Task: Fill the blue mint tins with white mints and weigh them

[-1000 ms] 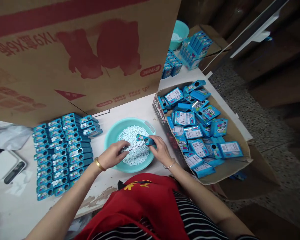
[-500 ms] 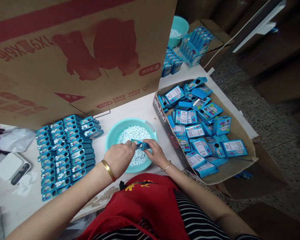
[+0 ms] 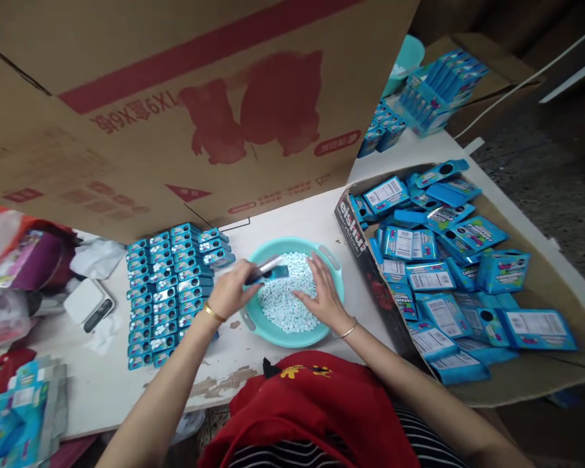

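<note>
My left hand [image 3: 234, 289] is closed around a small blue candy box [image 3: 275, 273], tilted over the left side of a turquoise basin [image 3: 299, 338]. Small pale blue and white candies [image 3: 287, 302] fill the bottom of the basin. Over the right part of the candies lies my right hand [image 3: 324, 296], fingers spread and nothing seen in it; whether it touches them is hard to tell. Left of the basin stand rows of upright blue candy boxes [image 3: 168, 292], many with candies on their tops around dark round holes.
A cardboard tray [image 3: 370, 286] on the right holds a heap of blue boxes. Behind the basin rises a large printed carton [image 3: 273, 175]. A white scale [image 3: 85, 302] sits at the left, flattened blue cartons [image 3: 24, 409] near the front left. Stacked boxes [image 3: 443, 84] stand far right.
My hands have drawn apart: the right has let go of the candy box and opened over the candies, while the left carries the box to the basin's left side. The view has turned left.
</note>
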`<act>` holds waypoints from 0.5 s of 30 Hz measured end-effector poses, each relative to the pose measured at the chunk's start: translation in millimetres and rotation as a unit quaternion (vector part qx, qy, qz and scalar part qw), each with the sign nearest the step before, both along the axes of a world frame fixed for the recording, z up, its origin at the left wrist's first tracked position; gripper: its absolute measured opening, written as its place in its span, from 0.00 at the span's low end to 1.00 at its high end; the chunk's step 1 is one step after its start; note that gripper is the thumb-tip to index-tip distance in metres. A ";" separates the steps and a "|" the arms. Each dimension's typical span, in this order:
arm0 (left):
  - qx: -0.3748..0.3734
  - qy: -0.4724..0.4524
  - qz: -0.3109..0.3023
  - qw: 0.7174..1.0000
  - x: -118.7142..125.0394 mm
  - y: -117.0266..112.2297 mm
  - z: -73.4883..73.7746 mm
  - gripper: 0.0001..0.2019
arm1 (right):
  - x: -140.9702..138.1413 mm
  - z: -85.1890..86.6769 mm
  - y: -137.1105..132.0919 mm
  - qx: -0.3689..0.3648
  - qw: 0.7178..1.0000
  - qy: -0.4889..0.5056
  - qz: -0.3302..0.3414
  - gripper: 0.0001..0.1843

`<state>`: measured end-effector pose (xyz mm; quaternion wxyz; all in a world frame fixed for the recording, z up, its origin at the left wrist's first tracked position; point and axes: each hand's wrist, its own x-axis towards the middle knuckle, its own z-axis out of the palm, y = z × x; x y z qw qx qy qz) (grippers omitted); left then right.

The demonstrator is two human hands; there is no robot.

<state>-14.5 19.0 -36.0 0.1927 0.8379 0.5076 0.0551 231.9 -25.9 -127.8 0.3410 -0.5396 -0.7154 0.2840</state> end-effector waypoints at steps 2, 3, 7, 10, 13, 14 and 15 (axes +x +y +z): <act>0.038 0.032 0.072 0.996 -28.8 13.0 -2.1 0.12 | 6.6 -11.2 8.3 -0.031 0.995 -0.054 -0.079 0.45; 0.043 0.058 0.102 0.992 -43.0 19.6 -4.3 0.13 | 11.6 -18.7 11.2 -0.049 0.991 -0.071 -0.106 0.46; -0.014 0.162 0.159 0.974 -87.0 37.6 -23.4 0.15 | 34.9 -43.9 14.3 -0.089 0.985 -0.063 -0.131 0.43; -0.042 0.201 0.169 0.964 -104.0 43.4 -47.8 0.17 | 47.2 -49.6 12.7 -0.106 0.985 -0.040 -0.132 0.42; -0.036 0.196 0.205 0.958 -110.3 48.1 -72.7 0.19 | 54.8 -45.5 11.0 -0.112 0.984 -0.050 -0.132 0.42; -0.029 0.191 0.224 0.955 -109.8 49.2 -78.4 0.20 | 57.8 -41.2 10.1 -0.116 0.984 -0.061 -0.123 0.40; -0.017 0.179 0.238 0.954 -107.8 49.9 -82.2 0.22 | 62.0 -35.2 9.2 -0.119 0.984 -0.071 -0.110 0.37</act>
